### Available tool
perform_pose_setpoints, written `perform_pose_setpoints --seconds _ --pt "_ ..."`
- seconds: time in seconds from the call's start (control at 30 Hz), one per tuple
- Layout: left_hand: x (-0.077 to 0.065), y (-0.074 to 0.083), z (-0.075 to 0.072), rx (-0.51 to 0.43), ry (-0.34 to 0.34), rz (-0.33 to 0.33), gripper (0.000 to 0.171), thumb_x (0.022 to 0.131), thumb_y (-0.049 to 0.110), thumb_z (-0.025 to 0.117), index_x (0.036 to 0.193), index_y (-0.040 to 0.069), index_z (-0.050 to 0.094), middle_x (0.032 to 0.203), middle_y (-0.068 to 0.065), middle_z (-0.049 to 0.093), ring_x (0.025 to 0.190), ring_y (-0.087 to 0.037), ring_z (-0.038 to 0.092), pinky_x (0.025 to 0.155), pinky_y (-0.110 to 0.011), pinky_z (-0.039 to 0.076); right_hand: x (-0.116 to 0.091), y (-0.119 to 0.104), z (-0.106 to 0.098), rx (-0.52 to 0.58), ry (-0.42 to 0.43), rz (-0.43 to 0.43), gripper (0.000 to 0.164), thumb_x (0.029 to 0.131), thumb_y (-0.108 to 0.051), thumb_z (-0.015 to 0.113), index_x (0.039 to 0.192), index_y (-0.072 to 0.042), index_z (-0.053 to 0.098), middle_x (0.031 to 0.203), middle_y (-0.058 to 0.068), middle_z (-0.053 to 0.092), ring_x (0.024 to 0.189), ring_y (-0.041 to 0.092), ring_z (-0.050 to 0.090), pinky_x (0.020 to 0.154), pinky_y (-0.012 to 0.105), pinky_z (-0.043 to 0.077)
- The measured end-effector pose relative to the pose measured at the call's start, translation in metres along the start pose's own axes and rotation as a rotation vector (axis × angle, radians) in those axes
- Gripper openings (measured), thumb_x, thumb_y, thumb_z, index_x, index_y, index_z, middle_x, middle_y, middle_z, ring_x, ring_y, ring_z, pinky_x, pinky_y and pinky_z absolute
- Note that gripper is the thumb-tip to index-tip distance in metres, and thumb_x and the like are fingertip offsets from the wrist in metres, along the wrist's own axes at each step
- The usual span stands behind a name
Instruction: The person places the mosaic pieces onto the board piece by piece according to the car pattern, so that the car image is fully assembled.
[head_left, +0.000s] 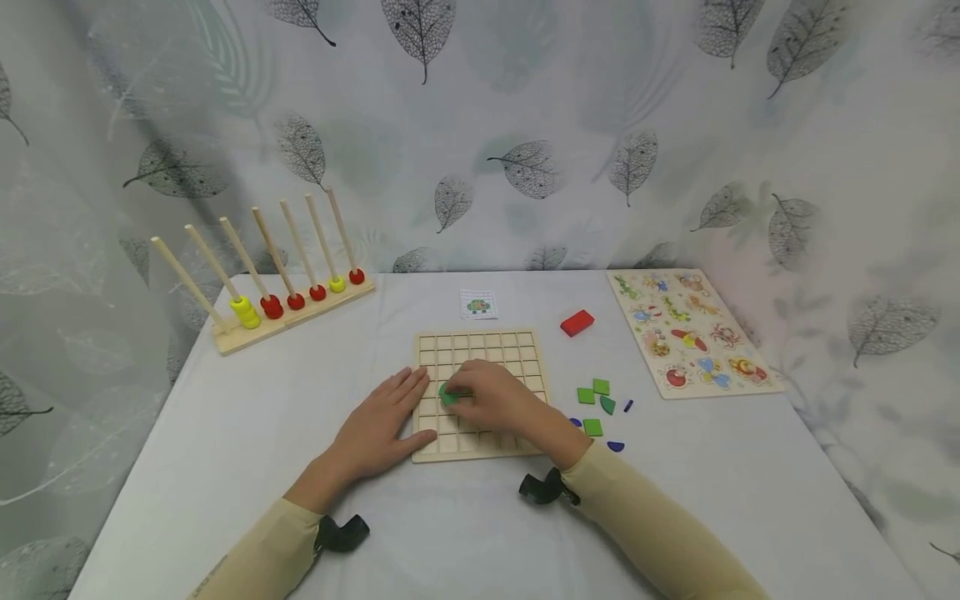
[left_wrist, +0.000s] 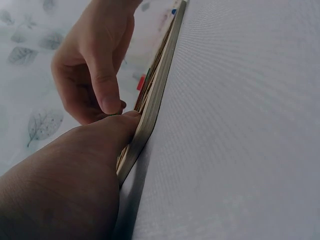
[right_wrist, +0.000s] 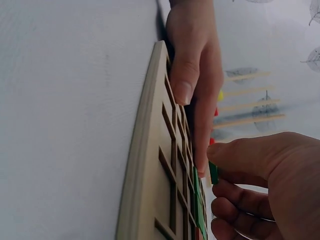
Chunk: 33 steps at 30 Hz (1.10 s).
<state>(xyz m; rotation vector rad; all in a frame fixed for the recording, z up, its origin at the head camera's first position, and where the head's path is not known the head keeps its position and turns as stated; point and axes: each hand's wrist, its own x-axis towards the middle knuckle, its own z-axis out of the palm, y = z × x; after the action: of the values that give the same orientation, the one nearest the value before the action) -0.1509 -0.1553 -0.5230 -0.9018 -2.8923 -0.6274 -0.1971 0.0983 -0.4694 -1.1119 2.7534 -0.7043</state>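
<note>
A wooden grid board (head_left: 480, 450) lies on the white table. Its left edge is under the fingertips and thumb of my left hand (head_left: 382, 425), whose fingers are straight. My right hand (head_left: 498, 400) is over the middle of the board, thumb and fingers pinching a thin green tile (right_wrist: 213, 172). Below that tile, the right wrist view shows green tiles (right_wrist: 199, 202) lying in the grid, with a bit of red beside them. In the head view, my right hand hides much of the board's middle.
Right of the board lie loose green tiles (head_left: 593, 427) and small blue pieces (head_left: 616, 447). A red block (head_left: 577, 322) and a picture card (head_left: 478, 305) are behind. A bead-peg stand (head_left: 300, 315) stands back left, an animal puzzle board (head_left: 693, 333) back right.
</note>
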Motion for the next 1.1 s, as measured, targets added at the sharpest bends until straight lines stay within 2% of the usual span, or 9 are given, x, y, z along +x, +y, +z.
perform_pose_setpoints --seconds 0.23,0.37,0.5,0.77,1.1 --pt "-0.0012 0.0008 -0.0016 -0.007 -0.012 -0.01 0.092 0.104 0.062 0.062 0.17 0.004 0.033 0.177 -0.008 0.028 0.164 -0.03 0.021 0.131 -0.049 0.024 0.002 0.0012 0.0068 -0.041 -0.027 -0.006 0.019 0.099 -0.023 0.081 0.117 -0.014 0.082 0.108 -0.005 0.073 0.103 0.013 0.065 0.096 0.033 0.055" --pt "-0.0014 0.0013 -0.0028 0.001 -0.005 0.001 0.092 0.104 0.061 0.063 0.169 0.004 0.034 0.177 -0.009 0.028 0.164 -0.031 0.022 0.131 -0.05 0.024 0.002 0.0015 0.0086 -0.057 -0.033 -0.011 0.018 0.098 -0.022 0.082 0.115 -0.015 0.082 0.104 -0.007 0.07 0.097 0.012 0.062 0.09 0.031 0.055" --pt "-0.001 0.0011 -0.0021 0.006 0.011 0.012 0.092 0.104 0.061 0.064 0.169 0.003 0.035 0.176 -0.01 0.03 0.163 -0.033 0.024 0.13 -0.051 0.025 0.0016 0.002 0.01 -0.067 -0.022 -0.016 0.016 0.098 -0.022 0.083 0.112 -0.017 0.082 0.098 -0.008 0.067 0.09 0.01 0.058 0.084 0.029 0.053" --pt "-0.0009 0.0013 -0.0024 0.002 0.016 0.016 0.092 0.103 0.06 0.065 0.169 0.003 0.036 0.176 -0.01 0.031 0.163 -0.033 0.025 0.13 -0.051 0.027 0.0012 0.0014 0.0108 -0.069 0.017 0.0 0.013 0.099 -0.024 0.083 0.108 -0.015 0.082 0.095 -0.009 0.067 0.087 0.01 0.057 0.08 0.028 0.053" --pt "-0.0004 0.0 -0.0004 -0.001 0.011 0.012 0.092 0.104 0.06 0.064 0.169 0.003 0.035 0.176 -0.01 0.031 0.163 -0.033 0.024 0.13 -0.05 0.025 -0.0007 -0.0007 0.011 -0.089 0.035 0.023 0.017 0.097 -0.027 0.086 0.107 -0.015 0.081 0.095 -0.008 0.066 0.088 0.011 0.057 0.081 0.029 0.053"
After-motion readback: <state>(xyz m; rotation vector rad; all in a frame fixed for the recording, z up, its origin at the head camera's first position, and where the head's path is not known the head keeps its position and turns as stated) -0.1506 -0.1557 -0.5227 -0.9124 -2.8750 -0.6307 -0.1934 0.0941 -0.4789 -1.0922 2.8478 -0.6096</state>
